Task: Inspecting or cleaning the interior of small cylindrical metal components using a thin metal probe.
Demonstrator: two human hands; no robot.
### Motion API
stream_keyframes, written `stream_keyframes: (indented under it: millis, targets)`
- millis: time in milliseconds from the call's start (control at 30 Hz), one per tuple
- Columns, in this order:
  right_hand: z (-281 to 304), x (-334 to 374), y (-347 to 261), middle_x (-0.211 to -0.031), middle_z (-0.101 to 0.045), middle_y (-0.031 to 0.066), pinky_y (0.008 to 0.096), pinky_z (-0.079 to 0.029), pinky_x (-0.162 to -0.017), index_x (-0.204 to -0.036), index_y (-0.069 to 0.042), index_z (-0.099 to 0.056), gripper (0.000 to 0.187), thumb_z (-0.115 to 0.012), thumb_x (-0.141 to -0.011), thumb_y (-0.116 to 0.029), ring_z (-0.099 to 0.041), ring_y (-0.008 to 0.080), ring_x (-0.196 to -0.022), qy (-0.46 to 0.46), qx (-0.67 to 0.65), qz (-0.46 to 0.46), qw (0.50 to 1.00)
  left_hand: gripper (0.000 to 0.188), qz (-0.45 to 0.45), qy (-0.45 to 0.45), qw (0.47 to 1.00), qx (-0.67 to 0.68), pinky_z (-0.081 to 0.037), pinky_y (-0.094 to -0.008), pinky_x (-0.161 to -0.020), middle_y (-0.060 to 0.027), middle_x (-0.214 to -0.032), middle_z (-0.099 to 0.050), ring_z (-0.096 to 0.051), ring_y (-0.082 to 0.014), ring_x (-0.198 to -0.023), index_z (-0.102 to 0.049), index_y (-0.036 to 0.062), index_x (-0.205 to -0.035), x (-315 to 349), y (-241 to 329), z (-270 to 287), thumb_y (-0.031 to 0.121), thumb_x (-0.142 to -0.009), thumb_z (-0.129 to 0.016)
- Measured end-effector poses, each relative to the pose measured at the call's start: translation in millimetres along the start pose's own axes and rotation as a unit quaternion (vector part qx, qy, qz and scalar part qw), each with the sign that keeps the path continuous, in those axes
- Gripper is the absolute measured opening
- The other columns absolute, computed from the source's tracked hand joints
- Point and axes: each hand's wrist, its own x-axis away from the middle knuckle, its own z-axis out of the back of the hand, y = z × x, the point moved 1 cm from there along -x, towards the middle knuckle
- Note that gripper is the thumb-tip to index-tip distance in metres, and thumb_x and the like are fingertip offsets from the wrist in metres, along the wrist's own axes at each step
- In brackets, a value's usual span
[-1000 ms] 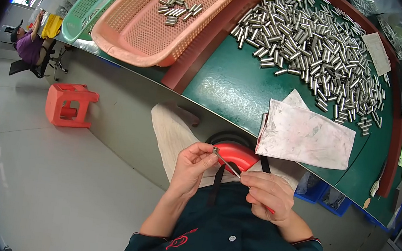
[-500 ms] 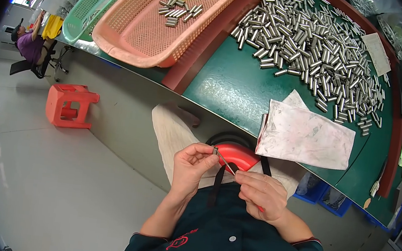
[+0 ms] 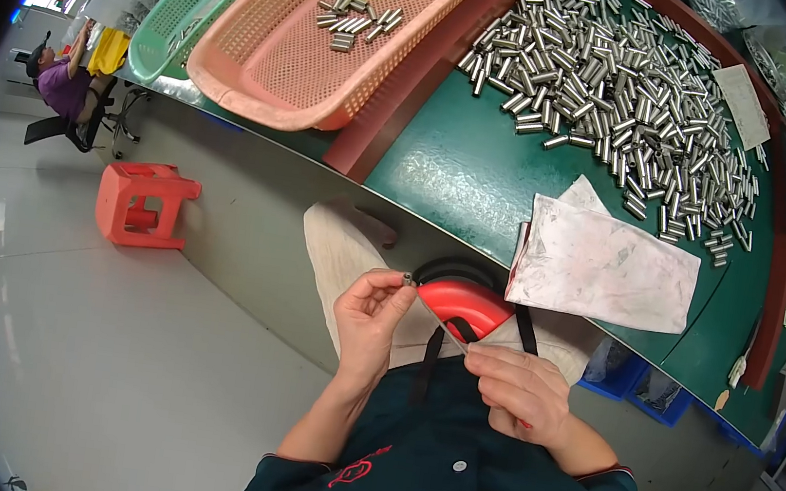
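In front of my lap, my left hand pinches a small metal cylinder between thumb and fingertips. My right hand is closed around a thin metal rod, which slants up toward the cylinder. A bit of red shows under my right fingers, perhaps the rod's handle end. The rod's tip lies close to the cylinder; whether it enters it I cannot tell. Behind the hands lies a red rounded object with black straps, between my legs.
Many metal cylinders lie on the green table. A stained white cloth rests at its near edge. A pink basket holds several cylinders, beside a green basket. A red stool and a seated person are left.
My hands have drawn slightly apart, and more of the rod shows between them. The left hand has shifted a little left and up with the cylinder. The whole view has moved slightly.
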Motion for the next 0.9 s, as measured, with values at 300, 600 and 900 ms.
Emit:
stream_keyframes:
  millis: [300,600,900]
  targets:
    - [-6.0,0.8,8.0,-0.092,-0.062,0.0165,0.0322,-0.053,-0.065,-0.093,0.001,-0.053,0.026,-0.062,-0.069,0.004,-0.063,0.0293,-0.080,0.041,0.034,-0.034,0.998,0.014,-0.001,-0.042,0.999,-0.006,-0.044,-0.0216,-0.070,-0.0055,-0.086,-0.058,-0.055,-0.0105,-0.076,-0.057,-0.0012,-0.088,6.8,-1.9,-7.9,-0.007,-0.076,-0.060]
    - [-4.1,-6.0,8.6,-0.078,-0.062,0.0191,0.0318,-0.053,-0.057,-0.086,0.002,-0.051,0.013,-0.056,-0.074,0.005,-0.064,0.0294,-0.069,0.060,0.039,-0.027,0.997,0.014,-0.046,-0.048,0.995,-0.077,-0.044,-0.0204,-0.071,-0.0057,-0.088,-0.057,-0.054,-0.0099,-0.079,-0.058,-0.0027,-0.086,6.5,-1.4,-7.6,-0.009,-0.074,-0.060]
    - [0.7,-4.6,8.9,-0.086,-0.062,0.0174,0.0316,-0.053,-0.061,-0.090,0.003,-0.053,0.025,-0.061,-0.067,0.008,-0.063,0.0288,-0.074,0.061,0.011,-0.053,0.997,0.015,-0.087,-0.059,0.986,-0.126,-0.045,-0.0229,-0.072,-0.0085,-0.087,-0.057,-0.054,-0.0128,-0.079,-0.058,-0.0041,-0.084,8.2,1.7,-6.5,-0.012,-0.072,-0.060]
